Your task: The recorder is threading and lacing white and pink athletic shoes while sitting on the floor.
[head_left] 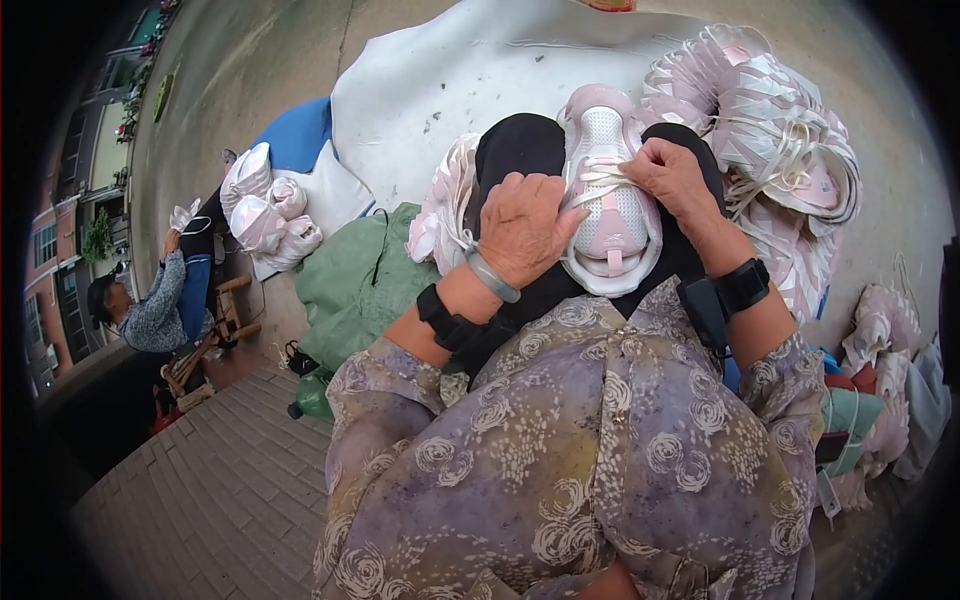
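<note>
The shoe lies between the knees. The right hand pinches a lace; the left hand, half-curled, is at the shoe's side, its grip unclear. Shoe bundles flank the knees.

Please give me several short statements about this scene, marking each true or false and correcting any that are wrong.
1. A white-and-pink shoe upper sits between the person's black-clad knees. True.
2. The right hand has its fingers at the laces. True.
3. The left hand lies on the green sack. False: it is at the left side of the shoe upper.
4. The green sack is at the picture's right edge. False: it lies left of the knees.
5. Another person sits over to the left. True.
6. The bundled uppers beside the right knee are plain blue. False: they are white and pink.
</note>
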A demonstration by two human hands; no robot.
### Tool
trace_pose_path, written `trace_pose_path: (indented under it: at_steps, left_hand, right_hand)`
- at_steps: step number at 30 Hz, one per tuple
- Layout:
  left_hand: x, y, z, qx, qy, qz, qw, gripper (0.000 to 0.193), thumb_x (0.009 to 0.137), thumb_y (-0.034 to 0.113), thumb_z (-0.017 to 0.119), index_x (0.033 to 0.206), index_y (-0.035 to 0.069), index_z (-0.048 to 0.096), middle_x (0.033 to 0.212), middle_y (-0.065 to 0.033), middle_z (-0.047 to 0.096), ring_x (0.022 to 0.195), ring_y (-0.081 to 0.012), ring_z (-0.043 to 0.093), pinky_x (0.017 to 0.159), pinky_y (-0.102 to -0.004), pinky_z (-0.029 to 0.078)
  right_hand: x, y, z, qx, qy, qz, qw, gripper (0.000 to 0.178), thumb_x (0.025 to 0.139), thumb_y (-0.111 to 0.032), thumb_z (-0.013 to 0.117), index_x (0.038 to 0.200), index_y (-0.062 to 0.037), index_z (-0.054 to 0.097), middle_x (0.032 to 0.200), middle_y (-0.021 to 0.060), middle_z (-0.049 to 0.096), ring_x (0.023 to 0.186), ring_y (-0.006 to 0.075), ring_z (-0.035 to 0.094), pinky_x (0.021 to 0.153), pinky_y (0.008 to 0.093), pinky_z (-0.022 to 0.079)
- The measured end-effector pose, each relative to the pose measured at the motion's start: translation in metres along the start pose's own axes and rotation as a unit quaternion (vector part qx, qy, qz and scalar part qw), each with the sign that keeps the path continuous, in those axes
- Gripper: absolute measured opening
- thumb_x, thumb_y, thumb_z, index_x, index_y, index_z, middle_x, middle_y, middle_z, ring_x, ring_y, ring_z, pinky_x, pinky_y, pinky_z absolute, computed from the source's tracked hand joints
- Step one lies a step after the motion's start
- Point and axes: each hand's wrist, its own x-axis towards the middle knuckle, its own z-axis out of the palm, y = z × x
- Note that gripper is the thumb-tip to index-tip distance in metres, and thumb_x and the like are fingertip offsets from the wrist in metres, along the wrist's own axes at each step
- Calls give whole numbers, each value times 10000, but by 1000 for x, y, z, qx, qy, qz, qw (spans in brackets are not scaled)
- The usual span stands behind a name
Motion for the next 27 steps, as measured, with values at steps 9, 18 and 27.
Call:
trace_pose_path:
  at_steps: [9, 18, 27]
  left_hand:
    - [-1, 10, 10, 3, -47, -4, 999, 143, 744, 150, 600, 748, 52, 496, 697, -100, 475, 671, -294, 495, 600, -386, 390]
    - [-39, -30, -67, -181, -263, -6, 948, 165, 799, 99, 536, 679, 10, 466, 626, -110, 455, 563, -270, 482, 508, -345, 376]
    - [-30, -8, -62, -420, -264, -184, 849, 191, 836, 90, 510, 664, 14, 477, 699, -43, 580, 572, -86, 545, 520, -216, 418]
  right_hand:
    - [1, -1, 0, -6, -26, 7, 1000, 180, 766, -151, 646, 662, -93, 511, 624, -69, 442, 575, 22, 375, 511, 179, 293]
    - [-4, -4, -1, 16, -32, 13, 999, 151, 760, -173, 647, 700, -70, 554, 640, -63, 467, 600, 25, 399, 528, 178, 313]
    - [-39, -5, -15, -52, -62, -102, 991, 99, 808, -106, 569, 821, -19, 525, 671, -50, 471, 634, 50, 414, 562, 208, 361]
